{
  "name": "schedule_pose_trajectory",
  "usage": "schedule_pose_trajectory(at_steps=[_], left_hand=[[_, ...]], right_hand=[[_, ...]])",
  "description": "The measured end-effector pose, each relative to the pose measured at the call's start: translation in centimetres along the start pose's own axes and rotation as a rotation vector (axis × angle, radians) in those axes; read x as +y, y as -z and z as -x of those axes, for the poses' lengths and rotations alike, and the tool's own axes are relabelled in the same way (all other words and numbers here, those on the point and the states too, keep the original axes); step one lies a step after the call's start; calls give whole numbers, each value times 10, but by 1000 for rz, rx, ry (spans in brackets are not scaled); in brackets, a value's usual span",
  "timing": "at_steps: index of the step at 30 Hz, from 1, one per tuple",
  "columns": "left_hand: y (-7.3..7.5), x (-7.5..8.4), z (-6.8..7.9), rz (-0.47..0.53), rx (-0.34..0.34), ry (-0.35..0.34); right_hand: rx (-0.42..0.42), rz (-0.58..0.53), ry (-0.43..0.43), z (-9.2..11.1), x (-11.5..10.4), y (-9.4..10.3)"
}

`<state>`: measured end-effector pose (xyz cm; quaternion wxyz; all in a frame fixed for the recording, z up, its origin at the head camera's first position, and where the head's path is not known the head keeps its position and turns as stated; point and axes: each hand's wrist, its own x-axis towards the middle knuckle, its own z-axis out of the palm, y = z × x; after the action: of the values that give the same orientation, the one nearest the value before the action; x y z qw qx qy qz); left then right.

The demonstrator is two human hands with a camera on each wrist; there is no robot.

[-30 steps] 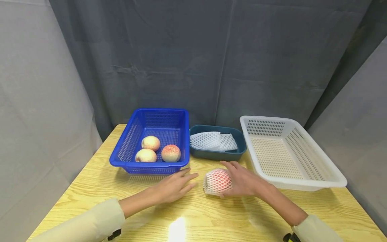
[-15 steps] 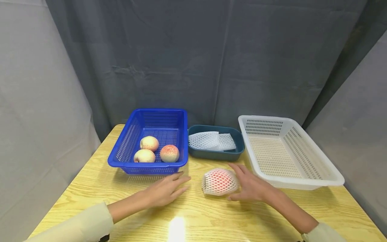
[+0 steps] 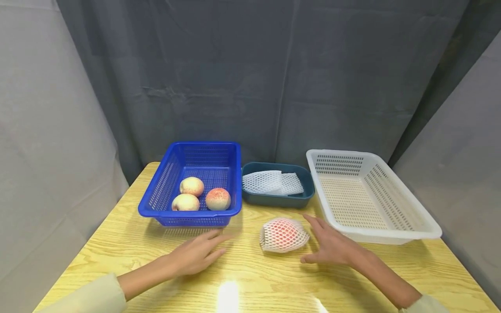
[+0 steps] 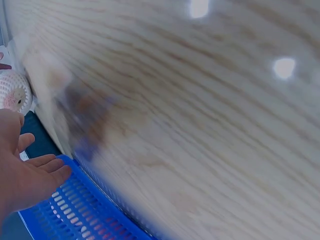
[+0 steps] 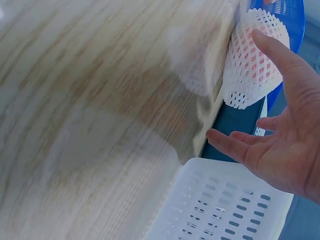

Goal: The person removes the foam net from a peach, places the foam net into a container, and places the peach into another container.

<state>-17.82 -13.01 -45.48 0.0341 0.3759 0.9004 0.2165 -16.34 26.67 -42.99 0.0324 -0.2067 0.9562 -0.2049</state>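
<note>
A peach in a white foam net sleeve [image 3: 284,235] lies on its side on the table, its red skin showing through the mesh. To its right, my right hand [image 3: 332,243] is apart from it, thumb and fingers spread and holding nothing; the right wrist view shows the same hand [image 5: 285,125] beside the netted peach [image 5: 255,60]. My left hand [image 3: 197,254] hovers over the table in front of the blue basket [image 3: 209,214], its fingers extended and holding nothing. Inside that basket sit three bare peaches, one redder peach [image 3: 218,199] among them.
A dark teal tray [image 3: 274,200] with white foam net sleeves [image 3: 263,181] stands behind the netted peach. To the right is a white perforated basket [image 3: 375,232] with nothing in it. A grey curtain [image 3: 219,78] hangs behind the wooden table [image 3: 270,282].
My right hand has let go of the netted peach and drawn back to the right. My left hand has moved away to the left. The netted peach stays on the table.
</note>
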Motion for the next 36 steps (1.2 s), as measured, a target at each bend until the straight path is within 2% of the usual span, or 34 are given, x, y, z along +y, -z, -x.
schedule_pose_trajectory(at_steps=[6,11,25,36], left_hand=[[5,-5,9,8,6,23],[6,-3,10,-4,3,18],[-2,6,-7,-31,-25,-1],[-8,18,-26,-52,-15,-48]], right_hand=[[25,-2,13,-1,3,-6],[54,14,61,-8,1,-10],[114,61,210,-34,-16,-21],[80,-11,182,-45,-23,-30]])
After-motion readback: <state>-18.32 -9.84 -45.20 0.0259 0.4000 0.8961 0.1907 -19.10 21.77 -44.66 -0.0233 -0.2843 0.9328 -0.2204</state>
